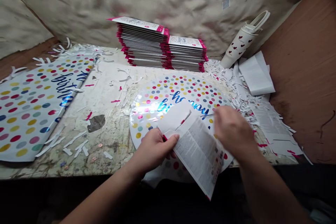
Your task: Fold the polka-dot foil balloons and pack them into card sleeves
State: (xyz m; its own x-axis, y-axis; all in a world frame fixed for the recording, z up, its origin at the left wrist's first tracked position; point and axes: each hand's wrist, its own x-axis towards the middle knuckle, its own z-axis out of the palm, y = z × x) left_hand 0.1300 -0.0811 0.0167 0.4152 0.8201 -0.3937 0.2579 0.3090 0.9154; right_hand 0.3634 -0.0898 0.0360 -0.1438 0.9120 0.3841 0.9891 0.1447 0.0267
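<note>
My left hand (154, 148) grips the near edge of a folded printed paper sheet (199, 150), which has dense small text and a pink-red strip along its fold. My right hand (233, 129) is blurred at the sheet's upper right edge, and I cannot tell whether it holds the sheet. Beneath both hands lies a round foil balloon (178, 92) with coloured polka dots and blue metallic "happy birthday" lettering. The sheet and my hands hide its lower part.
A second dotted foil balloon (34, 108) lies at the left of the worn table (110, 126). Two stacks of packaged balloons (157, 45) stand behind. White paper strips (236, 89) and loose sheets lie right, beside a heart-patterned paper bag (237, 43) and a brown board (301, 59).
</note>
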